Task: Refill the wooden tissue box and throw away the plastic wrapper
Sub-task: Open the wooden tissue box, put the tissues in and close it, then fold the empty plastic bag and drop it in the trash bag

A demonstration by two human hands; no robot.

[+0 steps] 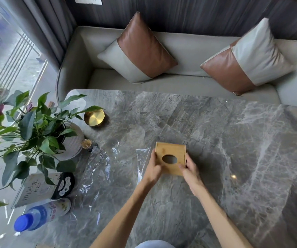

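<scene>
1. Grey marble table (pixel 215 140) fills the view, a sofa (pixel 188 51) behind it.
2. Potted plant (pixel 36 133) sits at the far left.
3. Clear plastic wrapper (pixel 97 169) lies flat, just left of the box.
4. Wooden tissue box (pixel 171 153) rests mid-table, oval slot up.
5. Left hand (pixel 153 169) grips its left side; right hand (pixel 190 170) clasps the right, near corner.

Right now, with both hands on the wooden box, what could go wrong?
1. The plastic wrapper lies loose and clear on the grey table, so it may be overlooked or slide off.
2. The wooden tissue box is gripped only at its edges by the left hand and right hand; it may slip.
</scene>
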